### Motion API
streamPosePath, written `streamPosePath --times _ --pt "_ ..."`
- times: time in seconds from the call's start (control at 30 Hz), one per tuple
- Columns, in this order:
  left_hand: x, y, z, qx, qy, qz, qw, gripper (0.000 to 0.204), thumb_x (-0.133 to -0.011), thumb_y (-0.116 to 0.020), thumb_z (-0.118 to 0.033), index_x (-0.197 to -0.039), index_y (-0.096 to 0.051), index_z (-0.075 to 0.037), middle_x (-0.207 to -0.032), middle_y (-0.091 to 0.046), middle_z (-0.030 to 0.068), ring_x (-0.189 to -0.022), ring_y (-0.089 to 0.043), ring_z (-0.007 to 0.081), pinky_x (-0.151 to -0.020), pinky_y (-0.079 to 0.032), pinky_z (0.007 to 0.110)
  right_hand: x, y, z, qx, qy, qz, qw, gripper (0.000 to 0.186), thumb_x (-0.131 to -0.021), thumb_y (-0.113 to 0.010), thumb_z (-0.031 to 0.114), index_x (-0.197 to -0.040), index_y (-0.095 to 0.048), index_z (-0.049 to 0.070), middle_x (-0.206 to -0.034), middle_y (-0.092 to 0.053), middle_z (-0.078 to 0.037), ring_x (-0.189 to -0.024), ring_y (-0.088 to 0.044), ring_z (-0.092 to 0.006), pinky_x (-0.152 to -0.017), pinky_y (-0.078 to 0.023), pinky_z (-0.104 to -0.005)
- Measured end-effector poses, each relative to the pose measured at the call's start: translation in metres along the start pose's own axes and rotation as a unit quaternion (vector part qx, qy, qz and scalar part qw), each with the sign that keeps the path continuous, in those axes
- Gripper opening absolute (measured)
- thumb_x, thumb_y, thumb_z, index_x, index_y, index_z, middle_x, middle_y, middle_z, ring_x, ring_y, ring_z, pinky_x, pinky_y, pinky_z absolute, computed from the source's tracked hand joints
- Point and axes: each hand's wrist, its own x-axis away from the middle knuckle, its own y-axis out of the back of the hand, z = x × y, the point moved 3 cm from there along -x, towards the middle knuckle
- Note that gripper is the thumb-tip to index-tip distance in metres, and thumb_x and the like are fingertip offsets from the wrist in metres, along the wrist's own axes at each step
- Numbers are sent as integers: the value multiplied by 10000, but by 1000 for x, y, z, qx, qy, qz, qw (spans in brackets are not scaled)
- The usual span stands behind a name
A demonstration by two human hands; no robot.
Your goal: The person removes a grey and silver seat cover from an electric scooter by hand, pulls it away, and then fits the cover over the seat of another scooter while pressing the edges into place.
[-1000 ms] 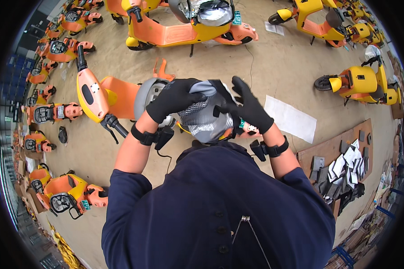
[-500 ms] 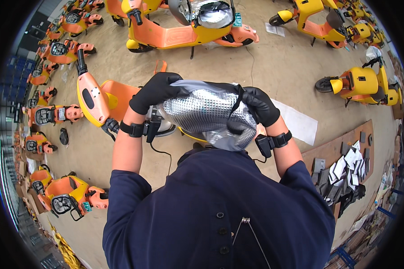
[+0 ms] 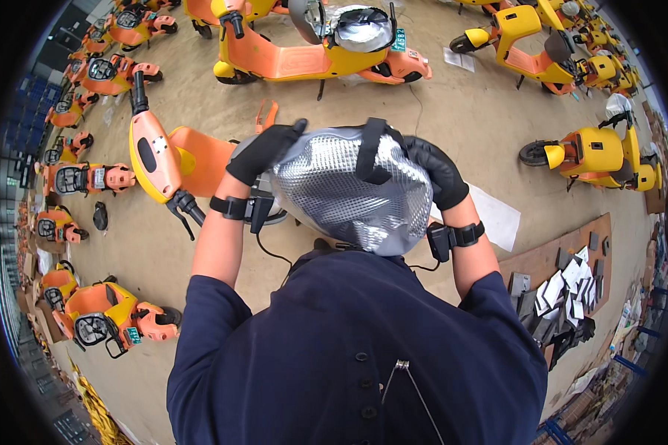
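A silver quilted foil cover with grey edging is held up in front of my chest. Black strap lies across its upper right part. At the cover's upper left edge is my black-gloved left hand, closed on the rim, one fingertip pointing up above it. My right hand, also gloved in black, wraps round the right edge with its fingers bent; part of them is hidden behind the cover. Just beyond the cover on the left stands an orange and yellow scooter, whose rear part the cover and my arm hide.
Another orange and yellow scooter stands across the far side. A yellow scooter is at the right. White sheet lies on the floor near my right wrist. Flattened cardboard at the right bears dark pads and white pieces. Several scooters line the left.
The cover has been spread wider and rounder, and its black strap now shows across the front. My left fingertip has lifted above the rim. My right hand has shifted slightly outward.
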Motion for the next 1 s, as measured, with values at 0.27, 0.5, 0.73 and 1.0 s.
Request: streamPosePath --times 0.27,0.5,0.73,1.0 --pt "-10 17 -106 188 -163 -103 963 459 -895 -494 -280 -1249 -435 6 -1191 -530 117 -1090 -512 191 -939 -376 289 6 -15 21 -45 40 -42 997 380 -924 -419 149 -1243 -440 -55 -1204 -526 -156 -1047 -542 -202 -933 -423 -293" --pt "1 -5 -129 173 -31 -26 984 562 -743 -699 -252 -1204 -472 -25 -1093 -572 103 -1000 -531 152 -866 -413 279 15 -18 22 118 123 -58 984 383 -936 -426 185 -1238 -450 -50 -1205 -529 -129 -1073 -520 -166 -915 -415 -265" --pt "10 -2 -70 217 81 -143 962 283 -847 -599 -264 -888 -614 15 -701 -588 17 -638 -497 70 -608 -421 242 31 45 -2 242 99 -86 961 598 -902 -490 400 -1323 -330 5 -1201 -495 -81 -1066 -483 -140 -896 -397 -254" --pt "7 22 -73 215 -36 -241 946 314 -942 -431 -230 -998 -568 46 -881 -633 60 -759 -543 117 -684 -445 268 24 43 -28 412 163 -305 843 331 -881 -553 226 -1093 -544 -28 -923 -612 -57 -824 -515 -106 -734 -427 -254"
